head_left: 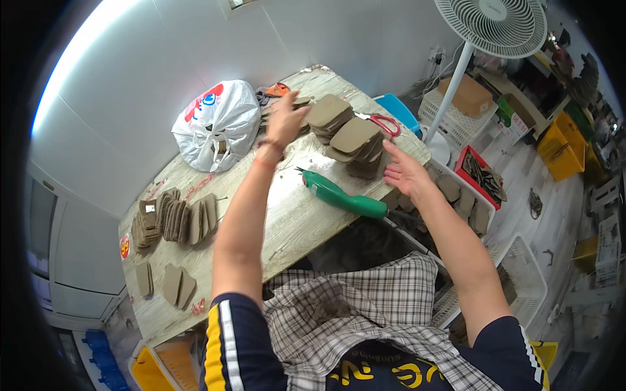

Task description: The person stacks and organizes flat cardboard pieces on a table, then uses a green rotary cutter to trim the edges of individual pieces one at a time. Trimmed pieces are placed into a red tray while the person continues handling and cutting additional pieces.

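My left hand [283, 120] is raised over the far part of the wooden table [287, 215], fingers spread, reaching toward a stack of brown flat pieces [329, 114]; whether it touches one is unclear. My right hand [405, 173] hovers open near the table's right edge, next to another stack of brown pieces [357, 143]. A green electric cutter [339, 194] lies on the table between my arms, its blade pointing left.
A white plastic bag [218, 124] sits at the table's back. More brown stacks [173, 221] lie at the left end. Red-handled scissors [385, 124] rest at the far edge. A white fan [486, 29], crates and bins stand on the right.
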Available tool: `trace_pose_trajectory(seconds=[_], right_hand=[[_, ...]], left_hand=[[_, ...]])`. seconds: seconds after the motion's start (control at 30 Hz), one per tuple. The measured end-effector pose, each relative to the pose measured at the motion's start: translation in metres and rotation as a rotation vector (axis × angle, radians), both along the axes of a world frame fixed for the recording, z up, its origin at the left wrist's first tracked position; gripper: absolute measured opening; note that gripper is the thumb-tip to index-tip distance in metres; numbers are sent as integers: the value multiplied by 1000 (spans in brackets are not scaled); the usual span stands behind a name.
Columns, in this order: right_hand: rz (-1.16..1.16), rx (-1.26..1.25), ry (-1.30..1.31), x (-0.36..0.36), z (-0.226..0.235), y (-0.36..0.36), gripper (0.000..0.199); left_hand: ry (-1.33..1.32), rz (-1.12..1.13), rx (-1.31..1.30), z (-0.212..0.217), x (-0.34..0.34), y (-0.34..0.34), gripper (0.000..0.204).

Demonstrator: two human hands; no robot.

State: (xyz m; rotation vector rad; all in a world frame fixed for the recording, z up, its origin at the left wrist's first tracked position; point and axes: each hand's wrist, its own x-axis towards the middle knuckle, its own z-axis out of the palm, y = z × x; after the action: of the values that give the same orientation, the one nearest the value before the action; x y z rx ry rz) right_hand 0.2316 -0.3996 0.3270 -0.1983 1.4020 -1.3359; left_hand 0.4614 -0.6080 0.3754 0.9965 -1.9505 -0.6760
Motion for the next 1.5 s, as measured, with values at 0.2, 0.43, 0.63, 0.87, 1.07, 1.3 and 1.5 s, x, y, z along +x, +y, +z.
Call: trace_pose_trajectory(seconds=[0.2,0.43,0.63,0.87,1.07,1.3,1.5], right_hand=[[-168,-91,-33,-4,-48,-89,65],[-207,-90,-118,31,-34,-89,50],[-211,-169,-210,16,-24,-54,34],[-194,-155,-2,-15,-7,-10,30],[-230,-37,324,0,-15,-28,61],[-22,139,833,-10,-26,-28,92],[-166,-67,1164,6,-4,-16,97]], left_hand=[[-660,2,177,-27,-108,-49,72],[-581,-85,299,-43,-79,-50,79],[-527,-74,419,-38,-71,-31,99],[-559,-232,678,-22,-69,-16,105],[-474,-80,603,-31,-62,3,79],[407,-147,1332,-47,-22,1,33],[778,-209,1274,-55,25,-5,30]])
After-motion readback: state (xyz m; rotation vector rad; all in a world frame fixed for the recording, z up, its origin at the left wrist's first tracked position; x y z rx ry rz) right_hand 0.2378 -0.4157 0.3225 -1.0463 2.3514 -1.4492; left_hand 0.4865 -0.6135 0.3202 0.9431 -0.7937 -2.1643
